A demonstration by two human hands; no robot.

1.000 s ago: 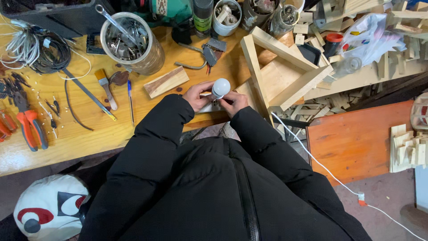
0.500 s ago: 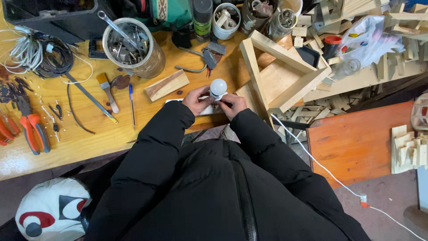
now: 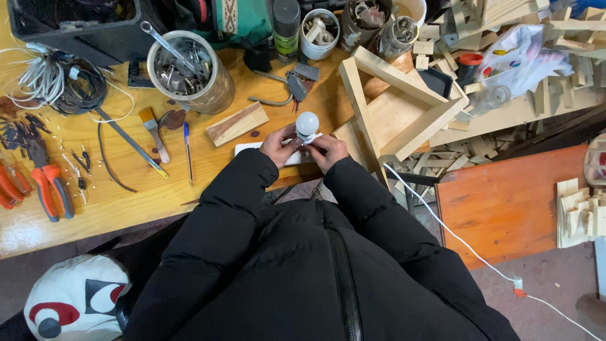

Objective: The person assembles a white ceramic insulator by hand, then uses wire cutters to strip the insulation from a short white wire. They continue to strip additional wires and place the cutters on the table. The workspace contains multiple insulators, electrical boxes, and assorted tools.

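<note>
Over the near edge of a wooden workbench (image 3: 113, 202), my left hand (image 3: 279, 145) and my right hand (image 3: 327, 150) both grip the base of a white light bulb (image 3: 307, 123), its round globe pointing away from me. Under the hands lies a flat white strip (image 3: 249, 149), partly hidden. My black jacket sleeves fill the lower part of the view.
A small wood block (image 3: 237, 124), blue pen (image 3: 187, 150), brush (image 3: 153, 131), orange pliers (image 3: 45, 183), coiled wires (image 3: 60, 82) and a tin of wrenches (image 3: 183, 69) lie to the left. An open wooden frame (image 3: 394, 107) stands right of the hands. A white cable (image 3: 454, 233) trails down.
The bulb and both hands stay in the same place on the bench; the fingers shift slightly around the bulb's base. The view moved a little.
</note>
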